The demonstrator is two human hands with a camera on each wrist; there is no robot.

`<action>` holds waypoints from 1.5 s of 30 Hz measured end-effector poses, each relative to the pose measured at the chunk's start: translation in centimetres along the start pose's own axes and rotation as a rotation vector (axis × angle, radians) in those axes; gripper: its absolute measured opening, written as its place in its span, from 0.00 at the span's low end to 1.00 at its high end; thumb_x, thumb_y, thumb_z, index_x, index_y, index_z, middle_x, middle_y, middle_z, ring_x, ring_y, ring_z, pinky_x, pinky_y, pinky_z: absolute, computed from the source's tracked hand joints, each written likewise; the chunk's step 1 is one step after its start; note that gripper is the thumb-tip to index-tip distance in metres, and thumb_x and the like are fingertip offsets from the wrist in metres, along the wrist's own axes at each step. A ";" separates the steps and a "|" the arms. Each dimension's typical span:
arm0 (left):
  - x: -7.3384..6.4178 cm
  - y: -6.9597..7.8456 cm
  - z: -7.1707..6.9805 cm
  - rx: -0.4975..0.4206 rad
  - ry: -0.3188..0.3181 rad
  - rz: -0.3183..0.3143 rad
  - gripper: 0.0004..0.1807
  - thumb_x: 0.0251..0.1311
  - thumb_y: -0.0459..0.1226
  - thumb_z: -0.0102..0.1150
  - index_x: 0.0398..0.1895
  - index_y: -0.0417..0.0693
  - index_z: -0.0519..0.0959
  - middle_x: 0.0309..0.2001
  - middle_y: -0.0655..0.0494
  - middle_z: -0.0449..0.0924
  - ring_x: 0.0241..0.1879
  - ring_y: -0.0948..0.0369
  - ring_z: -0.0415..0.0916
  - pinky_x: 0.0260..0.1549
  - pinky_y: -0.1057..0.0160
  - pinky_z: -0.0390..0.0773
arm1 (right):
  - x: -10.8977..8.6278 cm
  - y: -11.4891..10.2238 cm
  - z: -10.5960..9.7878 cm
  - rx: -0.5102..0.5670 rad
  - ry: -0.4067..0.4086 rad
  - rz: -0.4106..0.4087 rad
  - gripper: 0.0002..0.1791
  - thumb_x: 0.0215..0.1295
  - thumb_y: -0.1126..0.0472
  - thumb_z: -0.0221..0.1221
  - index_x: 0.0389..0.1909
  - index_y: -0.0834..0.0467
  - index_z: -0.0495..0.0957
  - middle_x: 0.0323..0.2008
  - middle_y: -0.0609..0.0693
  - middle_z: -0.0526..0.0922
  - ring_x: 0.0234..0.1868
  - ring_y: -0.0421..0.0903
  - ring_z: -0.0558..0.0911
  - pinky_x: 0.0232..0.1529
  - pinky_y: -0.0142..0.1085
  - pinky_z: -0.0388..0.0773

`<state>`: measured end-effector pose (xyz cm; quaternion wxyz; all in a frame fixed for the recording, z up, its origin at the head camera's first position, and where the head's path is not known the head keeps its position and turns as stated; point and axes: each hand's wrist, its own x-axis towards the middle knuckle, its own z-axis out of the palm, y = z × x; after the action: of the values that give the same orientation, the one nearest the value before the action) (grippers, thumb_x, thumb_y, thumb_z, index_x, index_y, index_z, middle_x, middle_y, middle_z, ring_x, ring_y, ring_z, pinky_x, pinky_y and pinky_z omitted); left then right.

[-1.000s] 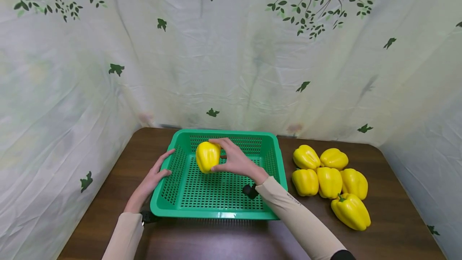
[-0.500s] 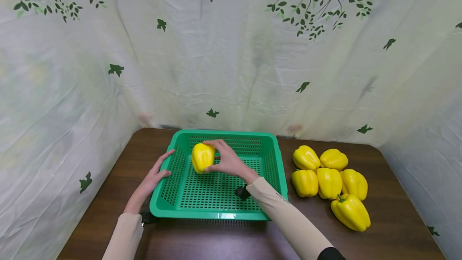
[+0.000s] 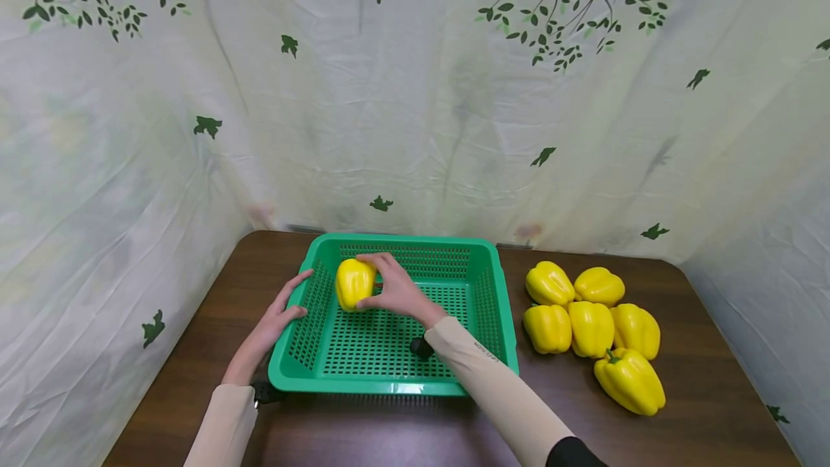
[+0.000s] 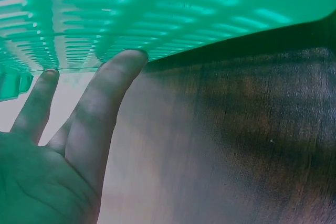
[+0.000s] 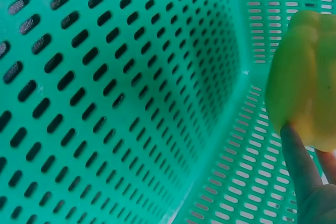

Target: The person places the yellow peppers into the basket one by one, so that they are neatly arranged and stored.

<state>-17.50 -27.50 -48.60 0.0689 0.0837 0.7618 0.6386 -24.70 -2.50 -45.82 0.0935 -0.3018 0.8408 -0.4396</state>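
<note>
My right hand (image 3: 398,292) grips a yellow bell pepper (image 3: 354,285) between thumb and fingers, inside the left part of a green perforated basket (image 3: 402,386). In the right wrist view the pepper (image 5: 302,82) is near a corner of the slotted walls; whether it touches the basket floor cannot be told. At the basket's left side rests my left hand (image 3: 275,319), thumb and fingers spread against the rim. The left wrist view has its fairly straight fingers (image 4: 118,72) touching the outer wall from below the rim.
Several more yellow bell peppers (image 3: 592,328) lie grouped on the brown wooden table (image 3: 707,402), right of the basket. A pale cloth backdrop (image 3: 441,128) printed with leaves hangs behind the table and along both sides.
My right hand has carried the bell pepper leftward within the basket, towards its left wall. The left hand and the other peppers have stayed in place.
</note>
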 end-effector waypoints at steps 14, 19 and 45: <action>-0.1 0.0 0.0 0.003 -0.006 -0.009 0.35 0.65 0.28 0.40 0.75 0.50 0.47 0.72 0.37 0.40 0.60 0.34 0.57 0.48 0.49 0.74 | 1.1 0.3 1.3 -0.097 -0.012 0.035 0.44 0.51 0.56 0.71 0.69 0.51 0.61 0.61 0.53 0.64 0.56 0.49 0.70 0.54 0.41 0.70; -0.1 0.0 0.0 -0.010 -0.007 -0.020 0.35 0.65 0.29 0.40 0.75 0.51 0.47 0.72 0.37 0.40 0.60 0.33 0.57 0.47 0.46 0.74 | 1.5 0.5 1.9 -0.114 -0.017 0.040 0.44 0.52 0.56 0.71 0.69 0.52 0.62 0.61 0.53 0.63 0.56 0.49 0.69 0.55 0.41 0.69; -0.1 0.0 0.1 0.002 -0.005 -0.017 0.34 0.66 0.29 0.40 0.75 0.50 0.47 0.73 0.37 0.38 0.61 0.35 0.56 0.48 0.53 0.73 | 1.4 0.6 2.1 -0.145 -0.038 0.065 0.42 0.54 0.56 0.70 0.69 0.53 0.62 0.61 0.54 0.65 0.57 0.49 0.69 0.56 0.42 0.69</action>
<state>-17.40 -27.43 -48.57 0.0760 0.0789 0.7630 0.6370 -25.16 -4.51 -47.36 0.1018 -0.2885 0.8778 -0.3685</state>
